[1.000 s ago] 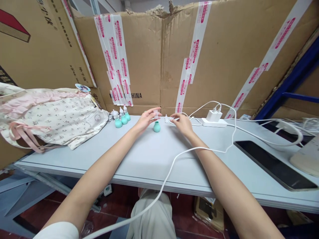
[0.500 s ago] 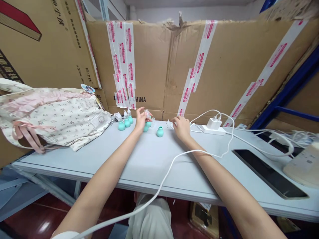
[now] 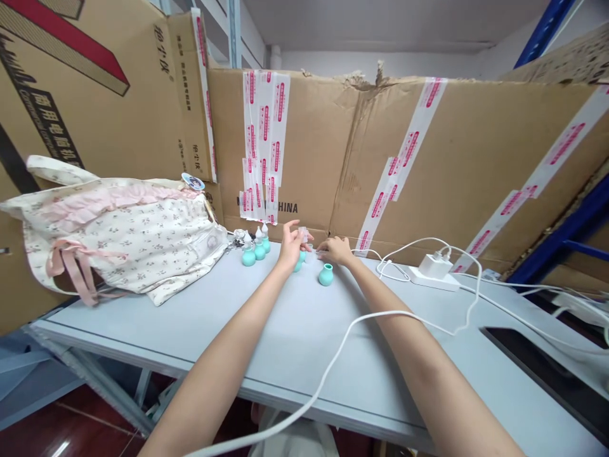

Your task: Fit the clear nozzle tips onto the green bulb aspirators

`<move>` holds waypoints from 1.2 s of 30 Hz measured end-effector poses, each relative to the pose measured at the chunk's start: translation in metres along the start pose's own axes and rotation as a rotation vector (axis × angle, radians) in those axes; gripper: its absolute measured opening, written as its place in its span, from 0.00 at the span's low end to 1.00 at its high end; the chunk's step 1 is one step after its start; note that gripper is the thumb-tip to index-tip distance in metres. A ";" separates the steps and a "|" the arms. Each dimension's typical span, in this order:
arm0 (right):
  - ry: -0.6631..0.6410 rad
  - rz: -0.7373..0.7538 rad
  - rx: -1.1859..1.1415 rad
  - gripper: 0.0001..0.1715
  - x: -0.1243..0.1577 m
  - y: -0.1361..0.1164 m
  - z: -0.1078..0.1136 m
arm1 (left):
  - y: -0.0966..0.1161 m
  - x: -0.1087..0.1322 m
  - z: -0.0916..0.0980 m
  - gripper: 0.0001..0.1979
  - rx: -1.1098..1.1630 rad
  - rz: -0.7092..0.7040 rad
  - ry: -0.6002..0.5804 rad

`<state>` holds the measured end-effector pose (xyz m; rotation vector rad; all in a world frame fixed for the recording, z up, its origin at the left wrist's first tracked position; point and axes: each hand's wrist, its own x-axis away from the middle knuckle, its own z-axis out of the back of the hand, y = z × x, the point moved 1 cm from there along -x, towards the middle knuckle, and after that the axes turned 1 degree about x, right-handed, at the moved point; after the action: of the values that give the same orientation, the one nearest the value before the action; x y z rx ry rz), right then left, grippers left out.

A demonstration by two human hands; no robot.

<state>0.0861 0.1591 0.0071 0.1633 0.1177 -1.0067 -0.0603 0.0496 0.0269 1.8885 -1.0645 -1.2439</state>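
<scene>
My left hand (image 3: 289,246) is raised over the back of the table, pinching a small clear plastic piece (image 3: 304,235). Just below it stand teal squeeze bulbs (image 3: 298,264), partly hidden by the fingers. My right hand (image 3: 337,250) rests low on the tabletop, its fingers curled together beside small clear parts; what the fingertips grip is too small to make out. In front of both hands stands a teal squeeze bulb (image 3: 326,275) with an uncovered opening. Left of my left hand, several teal bulbs with clear pointed nozzles (image 3: 248,256) stand upright in a group.
A floral cloth bag (image 3: 128,235) lies on the left of the table (image 3: 304,355). Cardboard (image 3: 314,146) walls the back. A white cable (image 3: 333,355) crosses over my right forearm. A power strip with a charger (image 3: 435,270) and a black tablet-like device (image 3: 542,374) are on the right.
My right hand has moved left, closer to my left hand and the small clear parts. The left hand still holds the clear piece. The camera view has shifted, tilting up a little.
</scene>
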 end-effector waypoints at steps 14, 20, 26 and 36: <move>0.113 0.030 -0.255 0.03 -0.007 0.003 -0.011 | -0.003 -0.003 0.006 0.23 -0.055 0.017 0.016; 0.398 -0.040 -0.884 0.13 0.026 0.015 0.015 | 0.002 -0.002 0.005 0.41 -0.017 -0.053 -0.079; 0.561 -0.098 -1.335 0.18 0.094 0.008 0.051 | -0.010 0.033 -0.041 0.50 0.167 0.039 -0.362; 0.639 -0.022 -1.402 0.14 0.148 -0.013 0.032 | -0.021 0.064 -0.064 0.40 0.098 0.235 -0.372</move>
<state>0.1539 0.0235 0.0114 -0.8115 1.3562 -0.6716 0.0199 0.0083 0.0055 1.5765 -1.5188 -1.4574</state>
